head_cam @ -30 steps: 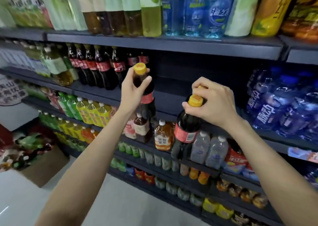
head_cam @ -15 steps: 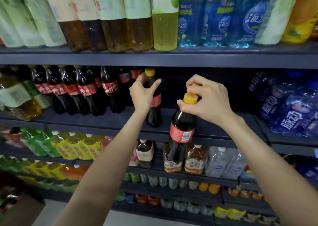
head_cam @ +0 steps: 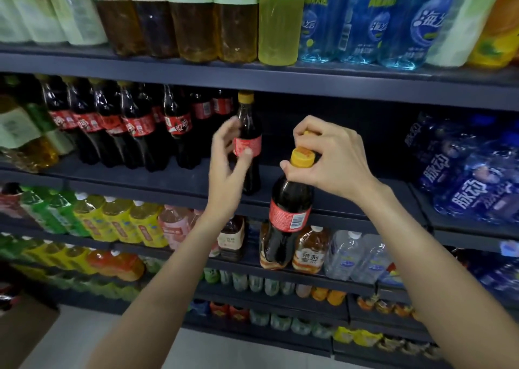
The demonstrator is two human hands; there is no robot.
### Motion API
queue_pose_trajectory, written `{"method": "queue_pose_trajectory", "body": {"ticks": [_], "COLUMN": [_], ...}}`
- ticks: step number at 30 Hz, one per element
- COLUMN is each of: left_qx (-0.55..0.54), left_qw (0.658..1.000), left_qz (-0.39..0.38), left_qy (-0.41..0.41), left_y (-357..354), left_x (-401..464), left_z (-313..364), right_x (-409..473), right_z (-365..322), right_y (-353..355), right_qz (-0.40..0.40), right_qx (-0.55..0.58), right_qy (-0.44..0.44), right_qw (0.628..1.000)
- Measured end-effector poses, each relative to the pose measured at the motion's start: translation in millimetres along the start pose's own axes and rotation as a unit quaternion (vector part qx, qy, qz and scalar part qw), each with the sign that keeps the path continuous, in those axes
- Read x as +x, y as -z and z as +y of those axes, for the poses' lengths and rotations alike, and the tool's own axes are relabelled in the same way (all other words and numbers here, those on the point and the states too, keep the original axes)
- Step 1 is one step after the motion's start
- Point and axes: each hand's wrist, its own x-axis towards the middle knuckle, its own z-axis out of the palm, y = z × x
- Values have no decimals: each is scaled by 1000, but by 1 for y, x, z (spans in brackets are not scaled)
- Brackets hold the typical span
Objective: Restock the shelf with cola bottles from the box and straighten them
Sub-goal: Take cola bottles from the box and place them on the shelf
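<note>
**Cola restock: one bottle on the shelf, one in hand**

Dark blue store shelving fills the view; the cola shelf (head_cam: 179, 177) serves as reference for all positions.

On the cola shelf, left part: a row of cola bottles (head_cam: 137, 127) with red labels and white script (characters blurred, not readable). Far left of the row, green-labelled tea bottles (head_cam: 19, 135), tilted.

Right of that row, standing upright and alone on the cola shelf: a cola bottle with a yellow cap (head_cam: 248, 141), red label. The left hand (head_cam: 229, 169) is in front of it with fingers spread and relaxed; thumb tip (head_cam: 247, 152) lies over the label. It is motion-blurred, so contact cannot be confirmed; no closed grasp is visible.

The right hand (head_cam: 331, 160) pinches a second cola bottle (head_cam: 289, 217) at the neck, just below its yellow cap. This bottle hangs in front of the shelf edge, base below shelf level, barcode side of the red label facing the camera (print too small to read).

Above the cola shelf: large brown and yellow-green tea bottles, then blue bottles (head_cam: 373, 25) reading "海之言". Right end of the cola shelf's level: blue bottles (head_cam: 471, 183) reading "脉动". Below: tea bottles (head_cam: 310, 250) labelled "茉莉蜜茶", beside clear water bottles.
</note>
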Motion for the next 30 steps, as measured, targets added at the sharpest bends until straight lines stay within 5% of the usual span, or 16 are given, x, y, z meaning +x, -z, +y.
{"method": "queue_pose_trajectory", "body": {"ticks": [4,8,15,22,30], "left_qx": [-23,1,-6,67,101], "left_qw": [955,923,972,996,991], "left_qz": [-288,-368,-217,10,40], "left_qy": [67,109,89,60,78], "left_y": [4,-3,17,62,69], "left_x": [-16,-17,-44,-21,-6], "left_z": [-1,-7,-14,-21,-37], "right_x": [5,1,-7,-11,18], "right_z": [-5,-12,-15,-5,7], "right_y": [12,11,14,-7,-51], "right_qz": [-61,-118,-153,81,144], "right_qx": [121,231,219,174,32], "right_qy": [47,55,51,-109,-177], "right_qw": [990,964,962,975,973]}}
